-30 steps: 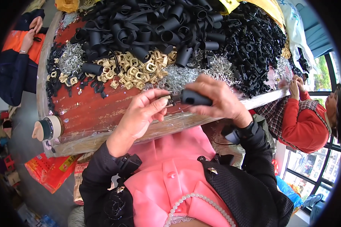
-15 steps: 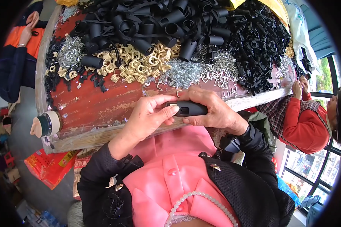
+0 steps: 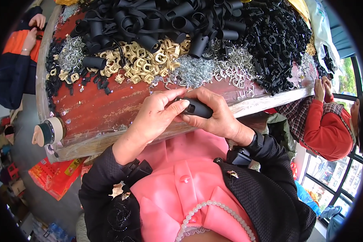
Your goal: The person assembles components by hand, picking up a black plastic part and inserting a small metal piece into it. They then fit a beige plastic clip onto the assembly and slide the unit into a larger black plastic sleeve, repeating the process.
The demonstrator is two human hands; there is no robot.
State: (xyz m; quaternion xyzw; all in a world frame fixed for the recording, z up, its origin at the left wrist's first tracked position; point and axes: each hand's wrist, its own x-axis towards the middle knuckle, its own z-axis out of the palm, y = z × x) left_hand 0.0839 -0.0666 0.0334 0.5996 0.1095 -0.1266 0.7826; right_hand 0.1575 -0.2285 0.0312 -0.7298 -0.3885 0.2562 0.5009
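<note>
Over the table's near edge, the right hand grips a smooth, matte-black tube, a dark opening by its end, where I can't tell whether the left hand grasps too.

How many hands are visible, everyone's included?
6: the wearer's left hand and right hand at a black tubular housing; another person's two hands, upper left; a red-sleeved person's two hands, right. Others may be hidden.

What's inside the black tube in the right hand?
Only a dark opening shows in the black tube; its contents can't be made out. The left hand partly covers one end, the right hand the other.
</note>
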